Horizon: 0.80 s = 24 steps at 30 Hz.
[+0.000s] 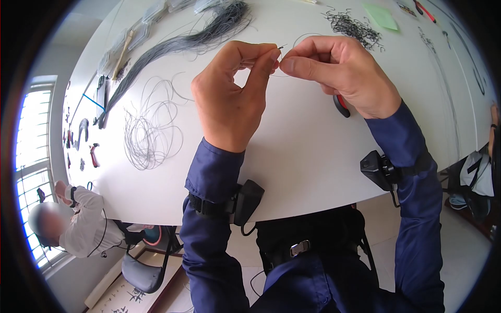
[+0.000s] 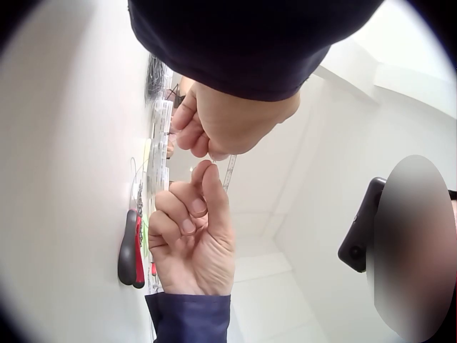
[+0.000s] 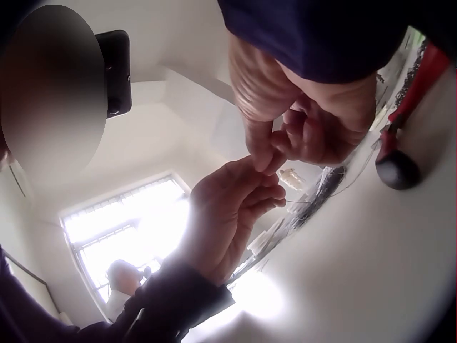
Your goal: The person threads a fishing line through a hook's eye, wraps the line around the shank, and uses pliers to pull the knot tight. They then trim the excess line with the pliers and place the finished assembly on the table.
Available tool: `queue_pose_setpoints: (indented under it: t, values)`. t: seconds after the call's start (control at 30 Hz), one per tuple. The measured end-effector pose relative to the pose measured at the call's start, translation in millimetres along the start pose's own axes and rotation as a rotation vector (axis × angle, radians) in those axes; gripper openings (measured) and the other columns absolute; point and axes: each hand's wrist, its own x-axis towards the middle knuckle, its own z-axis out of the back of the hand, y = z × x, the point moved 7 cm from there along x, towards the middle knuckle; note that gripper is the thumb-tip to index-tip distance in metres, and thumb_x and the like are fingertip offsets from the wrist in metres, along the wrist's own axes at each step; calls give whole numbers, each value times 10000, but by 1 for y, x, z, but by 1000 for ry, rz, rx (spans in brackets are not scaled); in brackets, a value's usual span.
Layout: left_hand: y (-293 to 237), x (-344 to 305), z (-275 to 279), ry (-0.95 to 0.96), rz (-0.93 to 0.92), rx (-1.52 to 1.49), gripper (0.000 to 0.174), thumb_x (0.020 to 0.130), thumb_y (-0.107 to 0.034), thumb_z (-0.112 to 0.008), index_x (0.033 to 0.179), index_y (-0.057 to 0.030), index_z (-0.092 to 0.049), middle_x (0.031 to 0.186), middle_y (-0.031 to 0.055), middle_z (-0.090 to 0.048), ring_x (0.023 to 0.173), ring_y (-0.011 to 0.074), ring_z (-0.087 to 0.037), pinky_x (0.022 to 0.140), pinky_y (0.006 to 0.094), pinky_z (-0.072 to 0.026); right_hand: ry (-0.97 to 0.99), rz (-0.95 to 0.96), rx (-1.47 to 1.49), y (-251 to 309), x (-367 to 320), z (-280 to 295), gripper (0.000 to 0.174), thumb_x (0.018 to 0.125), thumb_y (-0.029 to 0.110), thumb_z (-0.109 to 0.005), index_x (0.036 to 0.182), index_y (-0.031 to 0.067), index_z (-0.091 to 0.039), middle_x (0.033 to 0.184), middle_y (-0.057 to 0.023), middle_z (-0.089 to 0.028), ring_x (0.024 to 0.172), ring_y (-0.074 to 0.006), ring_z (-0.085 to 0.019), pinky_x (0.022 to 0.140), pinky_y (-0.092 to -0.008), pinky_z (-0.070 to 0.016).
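Both hands are raised close together over the white table, fingertips almost meeting. Between thumb and forefinger, my left hand [image 1: 232, 96] pinches a tiny dark hook [image 1: 281, 47], mostly hidden by the fingertips. My right hand [image 1: 347, 73] pinches a thin line [image 1: 282, 54] beside it, its other fingers curled in. A loop of this line bows out behind the right fingers; in the right wrist view, the line [image 3: 303, 201] trails past the left fingers. Under the right hand lie red-and-black handled pliers [image 1: 342, 106], partly covered in the head view.
Loose coils of line [image 1: 151, 130] lie at left, below a long grey bundle of line [image 1: 182, 44]. A pile of small dark hooks [image 1: 355, 28] and a green paper [image 1: 381, 16] are at the back right. Another person [image 1: 86, 219] sits at far left.
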Motion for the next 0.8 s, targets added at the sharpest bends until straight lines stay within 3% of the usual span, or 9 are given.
queue_pose_setpoints:
  t: [0.17, 0.27, 0.37, 0.47, 0.57, 0.67, 0.77, 0.8]
  values:
    - [1, 1, -2, 17, -23, 58, 55, 865, -16, -709, 895, 20, -679, 800, 84, -721, 726, 133, -682, 713, 251, -542, -78, 226, -157, 9, -1, 1, 214, 889, 213, -723, 965, 13, -729, 813, 4, -690, 711, -57, -575, 635, -213, -468]
    - [1, 0, -5, 71, -43, 124, 58, 857, -27, -717, 884, 5, -678, 780, 79, -716, 710, 144, -685, 693, 255, -542, -136, 196, -277, 20, -6, 7, 215, 890, 232, -725, 974, 35, -734, 774, 26, -652, 664, -34, -526, 588, -199, -425]
    - [-2, -1, -11, 188, -7, 183, 62, 878, -4, -695, 917, 36, -669, 829, 92, -715, 767, 136, -685, 744, 250, -547, -133, 146, -435, 26, -6, 11, 203, 940, 200, -655, 964, 0, -677, 787, 23, -622, 729, -28, -536, 665, -200, -433]
    - [-6, -3, -16, 259, 12, 181, 60, 890, 13, -682, 929, 54, -660, 858, 99, -714, 798, 131, -684, 771, 249, -551, -110, 262, -279, 18, -1, 13, 199, 937, 199, -655, 979, 6, -680, 775, 34, -610, 731, -24, -522, 649, -201, -421]
    - [-10, -5, -19, 285, -9, 154, 55, 888, 24, -681, 925, 52, -653, 860, 100, -713, 800, 135, -685, 767, 254, -554, -63, 281, -166, 7, 5, 17, 225, 926, 247, -671, 984, 31, -691, 727, 57, -573, 667, -17, -458, 585, -204, -356]
    - [-12, -6, -18, 284, -22, 114, 56, 884, 39, -680, 927, 51, -645, 869, 105, -711, 803, 138, -683, 770, 260, -555, 9, 88, -95, 2, 4, 15, 250, 921, 302, -681, 973, 58, -696, 695, 72, -535, 609, -18, -406, 543, -202, -311]
    - [-12, -5, -16, 258, -41, 68, 57, 884, 47, -678, 928, 52, -641, 879, 111, -709, 804, 139, -677, 777, 267, -555, 63, -29, 70, -10, 6, 15, 244, 886, 291, -730, 974, 64, -737, 722, 60, -579, 592, -9, -403, 515, -195, -303]
    - [-13, -5, -14, 247, -50, 53, 57, 884, 49, -676, 928, 53, -640, 881, 113, -708, 804, 140, -675, 779, 269, -555, 50, -30, 54, -12, 6, 14, 250, 895, 306, -718, 964, 66, -722, 698, 70, -542, 582, -9, -381, 508, -194, -285]
